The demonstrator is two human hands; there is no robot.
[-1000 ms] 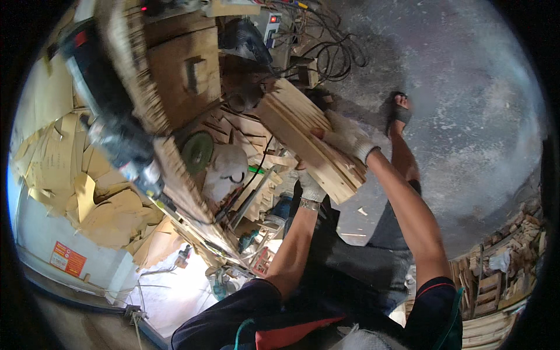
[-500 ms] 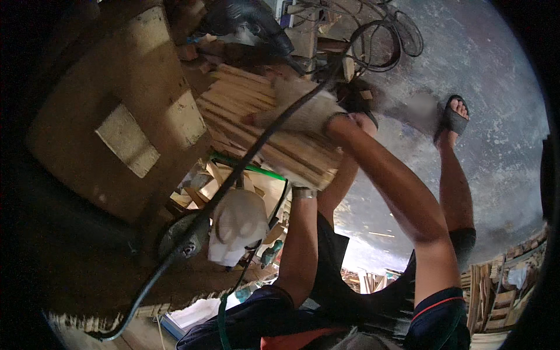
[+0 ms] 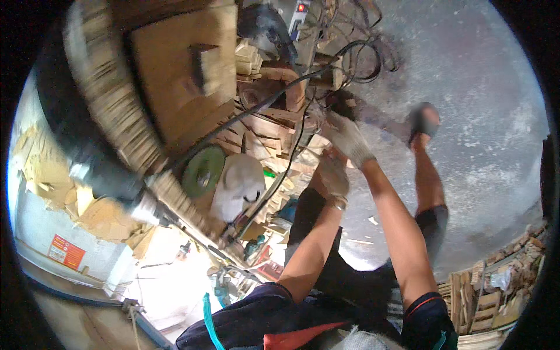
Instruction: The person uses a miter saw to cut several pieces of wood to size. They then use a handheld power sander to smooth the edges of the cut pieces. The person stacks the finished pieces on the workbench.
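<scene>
A dusty grey concrete floor point(image 3: 478, 116) fills the right of the frame. At the upper centre lies a pile of short wooden pieces point(image 3: 265, 131). Both gloved hands are at its right edge: the right hand point(image 3: 348, 137) has its fingers curled on a piece, the left hand point(image 3: 333, 175) just below; whether its fingers are closed I cannot tell. An orange rectangular label point(image 3: 66, 252) sits at the lower left.

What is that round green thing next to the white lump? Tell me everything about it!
The green disc is flat and round, with a small darker hub at its middle. It looks like a wheel or pad of a workshop machine, though its material is unclear. It sits tilted among wood pieces, left of a white cloth-like bundle. A black cable passes just above it. Neither hand touches it.
</scene>
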